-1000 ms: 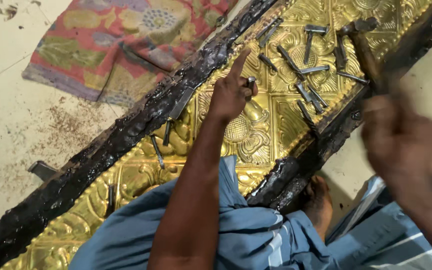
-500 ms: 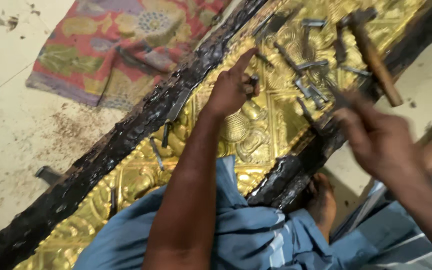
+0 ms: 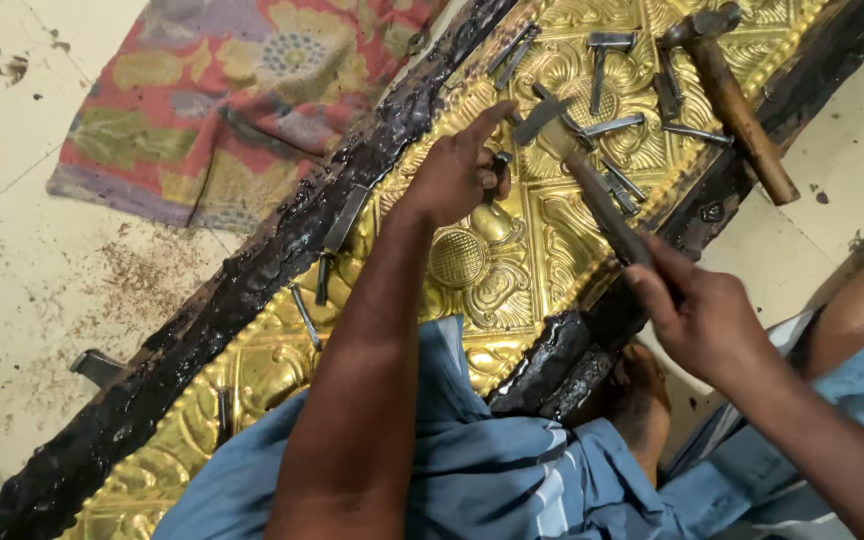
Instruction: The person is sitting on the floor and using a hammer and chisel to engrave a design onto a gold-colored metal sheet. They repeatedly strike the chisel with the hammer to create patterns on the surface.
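A long embossed golden metal sheet (image 3: pixel 512 290) lies on a black pitch-covered board (image 3: pixel 252 290). My left hand (image 3: pixel 457 170) pinches a small metal punch (image 3: pixel 497 178) upright against the sheet, beside a raised round flower motif (image 3: pixel 458 257). My right hand (image 3: pixel 697 315) grips the wooden handle of a hammer (image 3: pixel 592 190), whose metal head hovers just above and right of the punch. Several loose steel punches (image 3: pixel 612 125) lie scattered on the sheet beyond.
A second hammer (image 3: pixel 732 95) with a wooden handle rests across the sheet's far right end. A patterned red and yellow cloth (image 3: pixel 242 100) lies on the pale floor at upper left. My blue garment (image 3: pixel 512 470) and bare foot (image 3: pixel 637 400) sit at the board's near edge.
My right hand swung the hammer from a raised position at the right down toward the punch. My left hand stayed holding the punch in place.
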